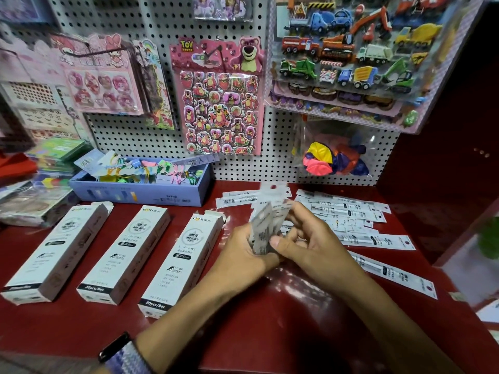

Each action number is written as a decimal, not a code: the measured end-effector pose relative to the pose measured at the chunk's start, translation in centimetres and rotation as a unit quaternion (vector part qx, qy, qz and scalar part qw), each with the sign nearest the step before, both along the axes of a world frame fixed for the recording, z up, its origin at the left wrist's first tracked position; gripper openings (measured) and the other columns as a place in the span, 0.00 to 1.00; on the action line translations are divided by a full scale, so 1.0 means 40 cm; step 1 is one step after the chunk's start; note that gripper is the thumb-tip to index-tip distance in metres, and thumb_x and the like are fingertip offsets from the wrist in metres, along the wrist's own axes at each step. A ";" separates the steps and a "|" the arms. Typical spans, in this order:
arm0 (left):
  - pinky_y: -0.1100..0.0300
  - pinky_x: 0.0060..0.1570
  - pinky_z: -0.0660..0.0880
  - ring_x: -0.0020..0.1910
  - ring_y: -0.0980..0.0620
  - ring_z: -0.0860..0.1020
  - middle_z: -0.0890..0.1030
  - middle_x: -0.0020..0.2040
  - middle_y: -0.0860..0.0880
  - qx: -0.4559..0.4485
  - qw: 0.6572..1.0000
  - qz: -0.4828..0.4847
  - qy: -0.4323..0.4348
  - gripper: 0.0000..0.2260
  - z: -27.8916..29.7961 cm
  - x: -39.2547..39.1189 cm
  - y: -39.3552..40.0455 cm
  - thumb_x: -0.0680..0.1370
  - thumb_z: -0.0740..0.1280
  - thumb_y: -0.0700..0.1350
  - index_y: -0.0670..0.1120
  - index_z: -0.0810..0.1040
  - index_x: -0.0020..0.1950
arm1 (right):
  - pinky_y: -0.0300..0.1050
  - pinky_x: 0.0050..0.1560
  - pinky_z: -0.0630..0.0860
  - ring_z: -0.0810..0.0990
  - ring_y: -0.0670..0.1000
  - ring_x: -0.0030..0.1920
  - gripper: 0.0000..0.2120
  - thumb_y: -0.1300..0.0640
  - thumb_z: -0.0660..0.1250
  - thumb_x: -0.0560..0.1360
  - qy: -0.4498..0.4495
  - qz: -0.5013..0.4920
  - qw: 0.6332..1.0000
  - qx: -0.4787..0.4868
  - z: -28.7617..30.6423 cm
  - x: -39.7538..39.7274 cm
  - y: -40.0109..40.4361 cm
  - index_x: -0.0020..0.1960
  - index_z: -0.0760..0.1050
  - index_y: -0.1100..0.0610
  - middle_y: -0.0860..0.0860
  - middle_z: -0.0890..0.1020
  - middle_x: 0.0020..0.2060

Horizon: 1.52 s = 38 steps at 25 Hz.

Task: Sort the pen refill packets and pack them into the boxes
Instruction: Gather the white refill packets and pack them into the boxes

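Observation:
Three long white refill boxes lie side by side on the red table: the left box [55, 249], the middle box [127, 251] and the right box [183, 260], each with its far flap open. My left hand [240, 255] and my right hand [310, 238] together grip a blurred bundle of pen refill packets [266, 225], held upright above the table just right of the right box. Several loose refill packets [351, 220] lie spread across the table to the right, and a few more packets [237, 198] lie behind the hands.
A blue tray [140, 193] of colourful items stands behind the boxes. Stacked packs [40, 190] sit at the far left. A pegboard wall with sticker sheets [221, 103] and a bag of balloons [334, 157] rises at the back. A dark red cabinet side [445, 157] closes off the right.

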<state>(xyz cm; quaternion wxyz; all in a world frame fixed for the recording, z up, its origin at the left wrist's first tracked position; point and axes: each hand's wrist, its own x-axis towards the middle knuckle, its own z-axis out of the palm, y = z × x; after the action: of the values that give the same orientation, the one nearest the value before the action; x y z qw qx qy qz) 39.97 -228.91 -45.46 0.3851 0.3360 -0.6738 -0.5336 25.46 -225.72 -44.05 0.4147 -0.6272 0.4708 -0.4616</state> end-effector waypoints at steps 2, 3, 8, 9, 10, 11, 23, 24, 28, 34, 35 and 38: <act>0.66 0.26 0.70 0.27 0.57 0.77 0.81 0.31 0.51 0.021 1.000 -0.021 0.000 0.12 -0.009 0.000 0.004 0.71 0.66 0.28 0.44 0.79 0.47 | 0.39 0.33 0.71 0.71 0.45 0.28 0.20 0.60 0.72 0.73 -0.010 0.013 1.000 0.024 0.001 -0.008 0.000 0.60 0.75 0.43 0.53 0.77 0.31; 0.64 0.27 0.71 0.28 0.54 0.78 0.81 0.32 0.49 0.028 0.999 -0.016 -0.002 0.10 -0.019 0.000 0.004 0.70 0.68 0.31 0.43 0.79 0.47 | 0.35 0.30 0.69 0.71 0.43 0.26 0.20 0.62 0.72 0.73 -0.002 0.016 0.999 0.028 0.002 -0.012 0.002 0.59 0.76 0.43 0.50 0.73 0.27; 0.59 0.42 0.79 0.44 0.52 0.84 0.86 0.45 0.45 0.083 0.996 0.008 0.029 0.16 -0.025 0.006 -0.018 0.70 0.70 0.26 0.45 0.82 0.50 | 0.31 0.34 0.68 0.68 0.40 0.32 0.18 0.67 0.69 0.76 0.013 0.037 0.999 0.021 -0.002 -0.003 0.001 0.61 0.76 0.50 0.39 0.81 0.38; 0.54 0.41 0.80 0.42 0.49 0.83 0.86 0.43 0.43 0.067 0.998 -0.007 0.008 0.16 -0.028 0.008 -0.017 0.70 0.68 0.25 0.45 0.83 0.48 | 0.32 0.35 0.69 0.68 0.40 0.32 0.18 0.67 0.69 0.76 0.014 0.042 0.999 0.021 -0.004 -0.002 0.002 0.61 0.75 0.50 0.37 0.81 0.38; 0.52 0.35 0.79 0.36 0.47 0.82 0.84 0.38 0.42 0.054 0.998 -0.026 -0.022 0.17 -0.031 0.008 -0.008 0.69 0.66 0.24 0.46 0.82 0.43 | 0.34 0.34 0.69 0.68 0.40 0.32 0.18 0.65 0.70 0.76 0.029 0.044 0.998 0.020 -0.007 -0.001 0.002 0.60 0.75 0.49 0.36 0.80 0.37; 0.53 0.29 0.76 0.29 0.47 0.79 0.82 0.32 0.43 0.049 0.996 -0.036 -0.059 0.17 -0.036 0.006 0.001 0.68 0.64 0.25 0.48 0.80 0.39 | 0.36 0.34 0.69 0.69 0.40 0.32 0.16 0.63 0.70 0.76 0.058 0.042 0.997 0.017 -0.013 0.000 0.001 0.59 0.75 0.47 0.36 0.80 0.35; 0.63 0.32 0.70 0.28 0.57 0.72 0.75 0.30 0.52 0.041 0.991 -0.070 -0.110 0.09 -0.016 0.017 -0.007 0.74 0.73 0.43 0.41 0.76 0.41 | 0.47 0.43 0.81 0.84 0.53 0.40 0.07 0.65 0.69 0.76 -0.103 0.022 0.993 0.046 0.014 -0.014 -0.006 0.54 0.76 0.60 0.60 0.85 0.46; 0.60 0.36 0.73 0.32 0.56 0.74 0.78 0.34 0.52 0.041 0.988 -0.082 -0.127 0.09 -0.004 0.028 -0.013 0.73 0.75 0.45 0.41 0.78 0.44 | 0.48 0.45 0.82 0.85 0.55 0.43 0.07 0.66 0.68 0.76 -0.108 0.007 0.993 0.045 0.016 -0.011 -0.006 0.54 0.76 0.60 0.60 0.86 0.46; 0.59 0.52 0.77 0.53 0.50 0.80 0.82 0.55 0.50 0.045 0.977 -0.073 -0.193 0.20 0.071 0.114 -0.082 0.69 0.78 0.51 0.52 0.78 0.58 | 0.48 0.40 0.82 0.86 0.56 0.41 0.06 0.66 0.67 0.76 -0.158 -0.124 0.980 0.012 0.028 -0.024 -0.012 0.52 0.76 0.59 0.59 0.86 0.44; 0.51 0.62 0.72 0.65 0.44 0.73 0.74 0.68 0.47 -0.048 0.843 0.157 -0.513 0.33 -0.008 0.224 -0.190 0.69 0.71 0.65 0.55 0.68 0.70 | 0.47 0.39 0.83 0.86 0.59 0.44 0.08 0.64 0.67 0.77 -0.219 -0.157 0.962 0.046 0.020 -0.034 -0.012 0.56 0.75 0.63 0.61 0.86 0.47; 0.52 0.60 0.73 0.63 0.44 0.75 0.77 0.66 0.47 -0.045 0.850 0.157 -0.500 0.30 -0.010 0.216 -0.188 0.70 0.71 0.62 0.54 0.69 0.69 | 0.46 0.38 0.82 0.86 0.58 0.43 0.08 0.64 0.67 0.76 -0.224 -0.157 0.960 0.048 0.019 -0.030 -0.014 0.55 0.75 0.62 0.62 0.86 0.47; 0.54 0.47 0.75 0.52 0.45 0.79 0.81 0.55 0.49 -0.151 0.860 0.226 -0.432 0.20 0.031 0.185 -0.169 0.70 0.71 0.57 0.53 0.72 0.59 | 0.41 0.35 0.82 0.86 0.54 0.42 0.13 0.62 0.67 0.75 -0.268 -0.157 0.949 0.047 0.026 -0.028 -0.019 0.58 0.75 0.65 0.61 0.86 0.48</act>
<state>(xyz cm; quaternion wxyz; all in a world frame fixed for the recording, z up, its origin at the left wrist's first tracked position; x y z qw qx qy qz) 47.37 -235.65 -44.21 0.2112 0.6136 -0.7505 -0.1251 24.34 -226.46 -43.01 0.4770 -0.3776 0.4562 -0.6495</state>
